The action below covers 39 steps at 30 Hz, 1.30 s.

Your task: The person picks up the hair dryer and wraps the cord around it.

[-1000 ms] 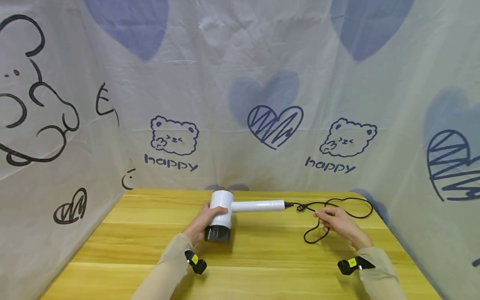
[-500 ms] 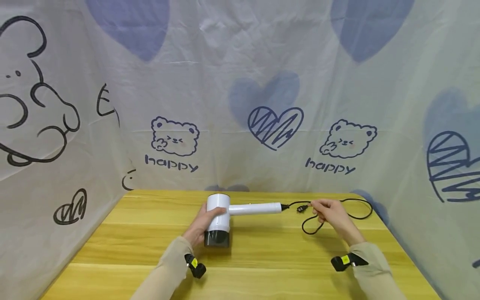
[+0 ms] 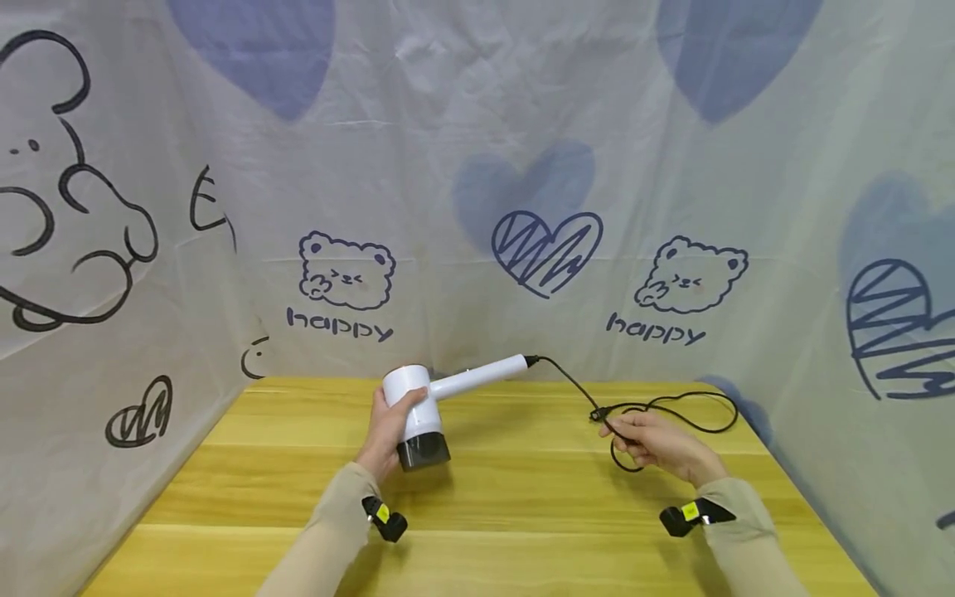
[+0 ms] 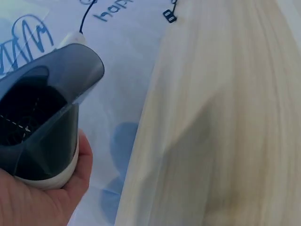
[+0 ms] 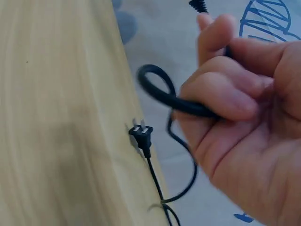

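Grip of the left hand (image 3: 384,431), in the head view, is clamped round the white body of a hair dryer (image 3: 421,420), tilted over the left half of the desk (image 3: 537,506), its dark nozzle (image 3: 424,451) on the near side and its handle (image 3: 481,377) slanting to the far right. The right hand (image 3: 662,445) holds the black cord (image 3: 570,379), whose loops lie to its right; the plug (image 3: 599,414) lies just to its left. A printed cloth (image 3: 433,108) hangs behind.

From the left wrist, the nozzle faces the camera, showing a grille inside, and a finger wraps the body.

From the right wrist, curled fingers clamp the cord; the two-pronged plug lies near the desk's edge.
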Tool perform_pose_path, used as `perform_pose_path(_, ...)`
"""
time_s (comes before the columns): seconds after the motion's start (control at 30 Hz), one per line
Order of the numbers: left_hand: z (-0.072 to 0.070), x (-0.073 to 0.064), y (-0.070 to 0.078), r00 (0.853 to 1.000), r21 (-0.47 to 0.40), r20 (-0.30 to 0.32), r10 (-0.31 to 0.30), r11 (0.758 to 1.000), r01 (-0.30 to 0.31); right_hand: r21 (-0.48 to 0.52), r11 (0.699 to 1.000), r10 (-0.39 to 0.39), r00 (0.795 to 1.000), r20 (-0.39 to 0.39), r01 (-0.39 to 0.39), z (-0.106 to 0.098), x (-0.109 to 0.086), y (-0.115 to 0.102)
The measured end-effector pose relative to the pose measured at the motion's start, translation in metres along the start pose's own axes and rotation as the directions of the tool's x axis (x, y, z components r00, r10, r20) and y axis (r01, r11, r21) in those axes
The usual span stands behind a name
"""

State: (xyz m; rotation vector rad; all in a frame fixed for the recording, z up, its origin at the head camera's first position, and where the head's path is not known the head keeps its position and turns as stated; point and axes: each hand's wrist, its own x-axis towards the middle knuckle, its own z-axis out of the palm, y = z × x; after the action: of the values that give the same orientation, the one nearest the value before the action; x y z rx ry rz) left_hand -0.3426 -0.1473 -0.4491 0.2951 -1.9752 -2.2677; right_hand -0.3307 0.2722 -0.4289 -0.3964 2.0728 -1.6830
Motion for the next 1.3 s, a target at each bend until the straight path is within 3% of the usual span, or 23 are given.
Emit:
perform_pose_path(0.1, -0.001, -0.002, -0.001, 1.000, 0.029, 0.021, -0.003, 1.000, 0.002, 0.061, 0.997, -0.036, 0.999, -0.032, 0.038, -0.002, -0.001, 0.000)
perform_pose_path(0.2, 0.004, -0.003, -0.006, 0.999, 0.061, 0.042, 0.003, 0.998, -0.006, 0.069, 0.994, -0.072, 0.988, -0.138, 0.082, 0.003, 0.001, -0.015)
perform_pose_path(0.3, 0.009, -0.005, -0.012, 0.997, 0.104, 0.072, -0.006, 0.995, -0.001, -0.056, 0.994, -0.106, 0.964, -0.243, 0.095, 0.018, 0.008, -0.034)
perform_pose_path(0.4, 0.014, -0.008, -0.015, 0.993, 0.136, 0.113, -0.030, 0.991, 0.015, -0.257, 0.961, -0.171, 0.949, -0.265, 0.101, 0.037, 0.017, -0.048)
perform_pose_path(0.5, 0.018, -0.009, -0.015, 0.988, 0.119, 0.146, -0.047, 0.992, 0.030, -0.399, 0.910, -0.207, 0.954, -0.215, 0.108, 0.054, 0.027, -0.054)
perform_pose_path(0.6, 0.021, -0.008, -0.014, 0.983, 0.053, 0.173, -0.057, 0.997, 0.049, -0.446, 0.893, -0.164, 0.968, -0.192, 0.063, 0.060, 0.032, -0.050)
perform_pose_path(0.73, 0.022, -0.007, -0.010, 0.976, 0.022, 0.212, -0.056, 0.998, 0.052, -0.444, 0.895, -0.081, 0.961, -0.265, -0.047, 0.052, 0.034, -0.038)
perform_pose_path(0.83, 0.021, -0.007, -0.008, 0.967, 0.030, 0.248, -0.048, 0.999, 0.042, -0.417, 0.905, -0.055, 0.948, -0.313, -0.085, 0.043, 0.037, -0.031)
perform_pose_path(0.93, 0.017, -0.008, -0.007, 0.956, 0.039, 0.290, -0.044, 0.999, 0.034, -0.390, 0.917, -0.052, 0.942, -0.332, -0.087, 0.036, 0.041, -0.029)
perform_pose_path(1.13, 0.012, -0.010, -0.006, 0.929, 0.114, 0.361, -0.086, 0.992, 0.048, -0.349, 0.931, -0.004, 0.956, -0.295, -0.104, 0.028, 0.046, -0.030)
perform_pose_path(1.3, 0.014, -0.010, -0.005, 0.934, 0.173, 0.349, -0.078, 0.985, 0.017, -0.381, 0.920, -0.029, 0.954, -0.298, -0.091, 0.035, 0.046, -0.040)
